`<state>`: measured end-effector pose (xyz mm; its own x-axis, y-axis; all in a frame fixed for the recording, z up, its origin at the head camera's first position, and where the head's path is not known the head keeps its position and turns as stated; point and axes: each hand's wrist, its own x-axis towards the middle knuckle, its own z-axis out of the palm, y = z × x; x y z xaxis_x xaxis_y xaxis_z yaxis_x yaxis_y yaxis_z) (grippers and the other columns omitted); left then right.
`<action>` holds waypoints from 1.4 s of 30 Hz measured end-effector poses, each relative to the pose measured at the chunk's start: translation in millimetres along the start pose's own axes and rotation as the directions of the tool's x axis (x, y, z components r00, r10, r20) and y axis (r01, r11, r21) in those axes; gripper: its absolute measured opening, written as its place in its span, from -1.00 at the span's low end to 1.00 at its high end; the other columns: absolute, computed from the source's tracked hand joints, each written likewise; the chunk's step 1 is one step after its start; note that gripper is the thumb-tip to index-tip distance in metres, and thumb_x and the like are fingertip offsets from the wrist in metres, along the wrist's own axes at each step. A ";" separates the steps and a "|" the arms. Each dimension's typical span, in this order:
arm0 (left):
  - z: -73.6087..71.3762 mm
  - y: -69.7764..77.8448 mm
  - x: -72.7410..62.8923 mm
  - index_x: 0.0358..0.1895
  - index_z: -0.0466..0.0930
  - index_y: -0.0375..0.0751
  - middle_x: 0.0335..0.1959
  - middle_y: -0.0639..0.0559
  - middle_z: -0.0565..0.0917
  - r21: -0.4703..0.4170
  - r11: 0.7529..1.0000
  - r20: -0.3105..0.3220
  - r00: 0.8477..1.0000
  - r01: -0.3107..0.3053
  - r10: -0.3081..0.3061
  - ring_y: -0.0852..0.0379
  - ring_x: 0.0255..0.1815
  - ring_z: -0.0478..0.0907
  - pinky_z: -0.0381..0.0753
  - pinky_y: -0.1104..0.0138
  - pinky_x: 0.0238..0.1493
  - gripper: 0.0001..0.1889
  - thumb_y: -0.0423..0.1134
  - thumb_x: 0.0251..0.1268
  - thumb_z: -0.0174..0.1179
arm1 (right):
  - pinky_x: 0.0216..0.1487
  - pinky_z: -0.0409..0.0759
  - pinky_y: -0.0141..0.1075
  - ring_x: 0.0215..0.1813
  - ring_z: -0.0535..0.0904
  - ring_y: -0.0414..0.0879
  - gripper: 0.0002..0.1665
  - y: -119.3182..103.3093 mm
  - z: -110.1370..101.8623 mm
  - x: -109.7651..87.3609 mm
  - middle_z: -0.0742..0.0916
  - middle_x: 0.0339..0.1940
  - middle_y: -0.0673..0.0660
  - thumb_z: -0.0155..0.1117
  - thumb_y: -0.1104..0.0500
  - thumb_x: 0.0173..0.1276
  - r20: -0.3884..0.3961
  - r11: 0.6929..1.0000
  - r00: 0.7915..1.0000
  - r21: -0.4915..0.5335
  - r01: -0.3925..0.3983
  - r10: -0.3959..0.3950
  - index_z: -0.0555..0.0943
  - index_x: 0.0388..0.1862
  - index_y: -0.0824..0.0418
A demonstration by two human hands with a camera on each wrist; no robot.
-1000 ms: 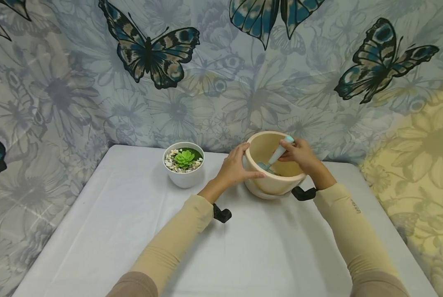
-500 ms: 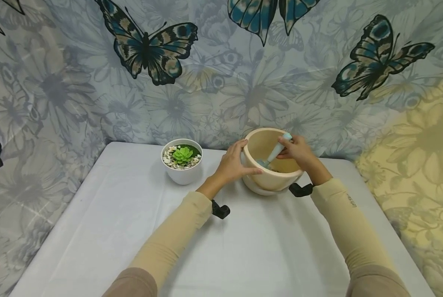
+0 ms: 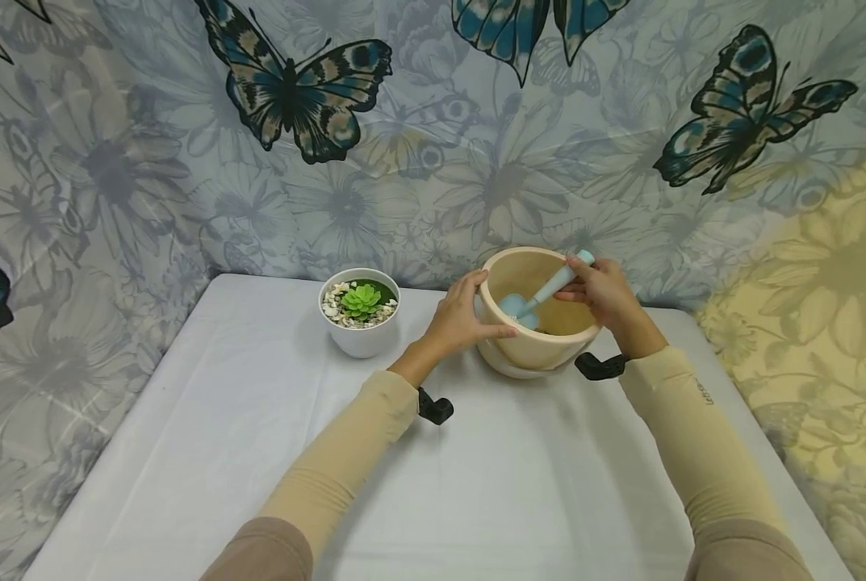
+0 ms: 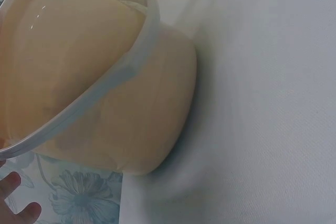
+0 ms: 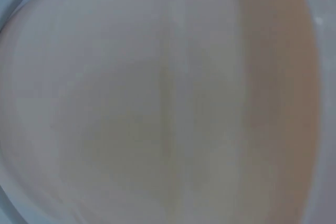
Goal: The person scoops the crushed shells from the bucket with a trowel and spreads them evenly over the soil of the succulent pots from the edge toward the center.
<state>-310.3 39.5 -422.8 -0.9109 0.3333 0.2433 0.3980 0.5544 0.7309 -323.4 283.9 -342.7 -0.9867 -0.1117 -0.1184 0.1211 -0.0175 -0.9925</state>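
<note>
A cream bucket [image 3: 537, 349] stands on the white-covered table, its pale carrying handle [image 4: 100, 93] hanging down the side in the left wrist view. My left hand [image 3: 462, 316] holds the bucket by its left side, thumb along the front and fingers at the rim. With my right hand [image 3: 607, 298] I grip the handle of a light blue scoop [image 3: 558, 284]. The scoop's rounded head is down inside the bucket, near the left inner wall. Some small dark bits show at the bucket's bottom, too small to make out. In the right wrist view the bucket wall fills everything.
A white pot [image 3: 362, 339] with a green succulent and pale pebbles stands left of the bucket. Close behind the table [image 3: 433, 484] hangs a butterfly-patterned cloth [image 3: 345, 210]. Black camera mounts stick out from both wrists.
My right hand has moved a little right, drawing the scoop's handle with it, and more of the blue head shows inside the bucket. The left hand stays on the bucket.
</note>
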 end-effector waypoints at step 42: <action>1.5 2.4 -2.3 0.54 -0.01 -0.02 0.56 0.04 0.10 -0.028 1.000 0.005 1.000 0.003 -0.003 0.01 0.52 0.15 0.21 -0.09 0.45 0.12 0.23 -0.05 0.45 | 0.07 0.66 -0.01 0.04 0.63 0.24 -0.60 -0.2 -4.7 7.5 0.65 0.00 0.40 -0.05 0.10 0.58 0.328 0.601 0.936 -0.726 0.336 -0.127 0.47 0.05 0.45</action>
<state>-307.1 41.2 -422.5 -0.9116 0.3354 0.2375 0.3917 0.5338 0.7494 -331.4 287.7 -343.6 -0.9032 -0.4285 0.0252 -0.3376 0.6730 -0.6581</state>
